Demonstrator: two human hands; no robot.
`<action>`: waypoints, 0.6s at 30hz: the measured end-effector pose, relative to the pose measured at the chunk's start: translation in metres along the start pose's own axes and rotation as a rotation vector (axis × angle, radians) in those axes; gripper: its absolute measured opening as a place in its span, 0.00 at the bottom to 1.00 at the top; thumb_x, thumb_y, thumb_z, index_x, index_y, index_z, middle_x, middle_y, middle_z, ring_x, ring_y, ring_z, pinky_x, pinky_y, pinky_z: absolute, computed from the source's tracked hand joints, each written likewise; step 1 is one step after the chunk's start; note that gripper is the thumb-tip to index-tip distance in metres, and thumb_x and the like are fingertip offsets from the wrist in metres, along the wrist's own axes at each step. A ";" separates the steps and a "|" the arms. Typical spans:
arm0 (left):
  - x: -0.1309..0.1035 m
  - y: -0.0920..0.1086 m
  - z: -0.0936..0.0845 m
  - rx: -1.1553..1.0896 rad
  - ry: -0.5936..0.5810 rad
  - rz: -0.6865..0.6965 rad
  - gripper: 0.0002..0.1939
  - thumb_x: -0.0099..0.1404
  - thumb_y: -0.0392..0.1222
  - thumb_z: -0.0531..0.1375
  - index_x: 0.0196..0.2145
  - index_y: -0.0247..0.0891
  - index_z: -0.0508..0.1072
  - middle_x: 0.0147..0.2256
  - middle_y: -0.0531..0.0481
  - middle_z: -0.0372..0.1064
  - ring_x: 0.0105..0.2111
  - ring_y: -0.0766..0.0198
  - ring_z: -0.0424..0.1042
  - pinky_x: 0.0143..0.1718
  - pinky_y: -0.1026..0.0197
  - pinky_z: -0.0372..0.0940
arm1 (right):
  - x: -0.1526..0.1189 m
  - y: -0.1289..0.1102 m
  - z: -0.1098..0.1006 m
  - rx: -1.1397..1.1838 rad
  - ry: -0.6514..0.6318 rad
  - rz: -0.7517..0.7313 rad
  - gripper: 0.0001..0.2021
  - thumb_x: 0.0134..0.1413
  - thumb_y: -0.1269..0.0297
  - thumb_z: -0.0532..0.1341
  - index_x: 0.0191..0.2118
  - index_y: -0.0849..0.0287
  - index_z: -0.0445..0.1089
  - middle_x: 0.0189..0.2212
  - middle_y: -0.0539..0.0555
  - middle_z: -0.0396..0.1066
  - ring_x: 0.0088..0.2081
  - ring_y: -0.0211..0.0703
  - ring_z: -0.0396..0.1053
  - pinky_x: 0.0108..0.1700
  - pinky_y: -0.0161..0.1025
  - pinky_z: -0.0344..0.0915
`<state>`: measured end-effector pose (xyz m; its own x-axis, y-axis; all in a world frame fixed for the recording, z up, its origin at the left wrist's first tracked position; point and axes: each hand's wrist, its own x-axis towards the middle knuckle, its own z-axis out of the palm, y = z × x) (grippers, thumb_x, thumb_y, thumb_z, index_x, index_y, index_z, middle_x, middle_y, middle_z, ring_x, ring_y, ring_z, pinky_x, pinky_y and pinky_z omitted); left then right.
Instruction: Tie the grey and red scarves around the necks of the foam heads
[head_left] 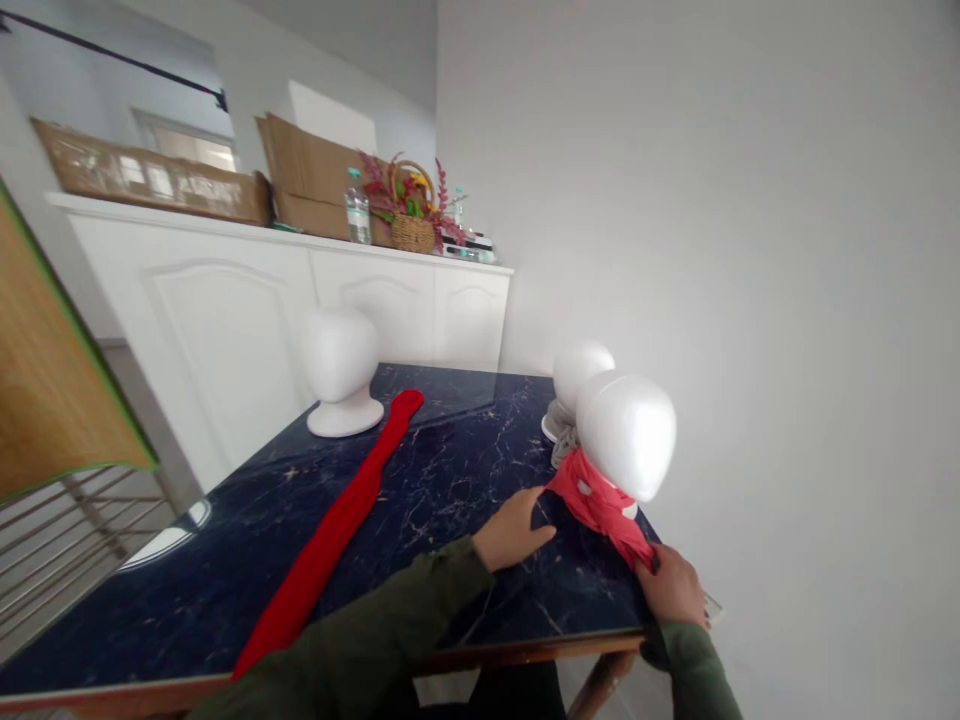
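A white mannequin head [626,430] stands at the table's right side with a pinkish-red scarf [596,505] wrapped around its neck. My right hand [671,585] is closed on the scarf's lower right end, near the table edge. On the other side, my left hand [514,530] has its thumb apart from its fingers, and the fingertips reach the scarf's left edge. Whether they press on the cloth is hard to see. Behind stands a second white head [581,370] with a grey scarf [562,425] at its neck. A long red scarf [349,520] lies stretched out along the table.
A bare white mannequin head [343,360] stands at the far left of the dark blue marbled table [450,480]. Beyond are white cabinets [232,340] bearing cardboard boxes [307,180], a water bottle [358,210] and a flower basket [412,233]. A wall [787,300] borders the right side.
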<state>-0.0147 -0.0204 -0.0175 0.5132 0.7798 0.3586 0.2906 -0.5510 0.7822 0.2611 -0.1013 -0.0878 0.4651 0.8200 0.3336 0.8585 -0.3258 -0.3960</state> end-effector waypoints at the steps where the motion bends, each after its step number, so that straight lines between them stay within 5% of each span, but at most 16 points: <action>1: -0.023 -0.005 -0.021 0.177 -0.026 -0.034 0.28 0.54 0.43 0.58 0.53 0.34 0.62 0.53 0.39 0.61 0.53 0.51 0.60 0.56 0.50 0.51 | -0.009 0.007 0.002 -0.032 0.026 -0.033 0.26 0.47 0.51 0.54 0.46 0.67 0.68 0.46 0.67 0.67 0.49 0.58 0.63 0.51 0.50 0.56; 3: -0.070 -0.018 -0.067 0.515 0.017 -0.126 0.26 0.58 0.47 0.55 0.53 0.34 0.62 0.54 0.39 0.61 0.54 0.52 0.59 0.56 0.50 0.51 | -0.026 0.019 0.006 -0.039 0.076 -0.106 0.32 0.47 0.45 0.53 0.52 0.68 0.62 0.50 0.67 0.63 0.52 0.58 0.60 0.52 0.51 0.56; 5: -0.111 -0.031 -0.110 0.838 0.190 -0.336 0.26 0.60 0.47 0.52 0.52 0.27 0.62 0.52 0.32 0.61 0.53 0.48 0.60 0.53 0.49 0.54 | -0.043 0.022 0.007 0.004 0.158 -0.140 0.34 0.47 0.43 0.52 0.52 0.67 0.60 0.50 0.67 0.62 0.52 0.59 0.60 0.51 0.53 0.57; 7: -0.141 -0.042 -0.141 1.073 0.274 -0.589 0.24 0.60 0.48 0.52 0.47 0.24 0.66 0.47 0.28 0.63 0.48 0.43 0.63 0.47 0.46 0.58 | -0.058 0.010 0.008 0.079 0.289 -0.128 0.33 0.46 0.41 0.52 0.47 0.68 0.63 0.44 0.68 0.65 0.48 0.61 0.62 0.49 0.54 0.58; 9: -0.160 -0.050 -0.158 1.162 0.235 -0.731 0.20 0.61 0.47 0.51 0.39 0.26 0.69 0.41 0.31 0.66 0.42 0.44 0.67 0.41 0.48 0.61 | -0.072 -0.023 0.010 0.218 0.318 -0.130 0.29 0.45 0.41 0.54 0.39 0.65 0.67 0.37 0.65 0.67 0.42 0.59 0.65 0.47 0.53 0.59; 11: -0.166 -0.055 -0.160 1.133 0.178 -0.717 0.15 0.63 0.43 0.48 0.35 0.29 0.69 0.36 0.35 0.67 0.39 0.49 0.69 0.40 0.51 0.61 | -0.088 -0.073 0.011 0.421 0.105 -0.188 0.23 0.46 0.43 0.54 0.32 0.61 0.67 0.32 0.61 0.68 0.37 0.53 0.66 0.43 0.49 0.62; 14: -0.159 -0.052 -0.142 0.935 0.186 -0.598 0.17 0.66 0.38 0.41 0.39 0.31 0.68 0.37 0.38 0.68 0.39 0.55 0.70 0.42 0.55 0.61 | -0.104 -0.164 0.017 0.739 -0.488 -0.229 0.22 0.51 0.44 0.52 0.29 0.59 0.68 0.28 0.56 0.69 0.33 0.46 0.67 0.38 0.42 0.63; 16: -0.151 -0.038 -0.123 0.762 0.180 -0.490 0.17 0.67 0.40 0.40 0.43 0.34 0.66 0.41 0.39 0.68 0.42 0.56 0.69 0.44 0.57 0.60 | -0.104 -0.218 0.024 0.991 -0.802 -0.070 0.26 0.47 0.39 0.53 0.33 0.61 0.69 0.31 0.57 0.70 0.33 0.46 0.68 0.36 0.41 0.64; 18: -0.146 -0.015 -0.105 0.621 0.077 -0.354 0.17 0.67 0.42 0.42 0.44 0.37 0.66 0.44 0.42 0.68 0.45 0.58 0.68 0.46 0.59 0.60 | -0.096 -0.261 0.033 1.259 -1.288 0.097 0.33 0.46 0.35 0.48 0.37 0.64 0.68 0.33 0.60 0.71 0.33 0.46 0.70 0.37 0.43 0.65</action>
<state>-0.1783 -0.0951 -0.0279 0.2513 0.9492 0.1895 0.8465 -0.3104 0.4325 -0.0141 -0.0793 -0.0446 -0.4704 0.8339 -0.2887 -0.1053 -0.3779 -0.9198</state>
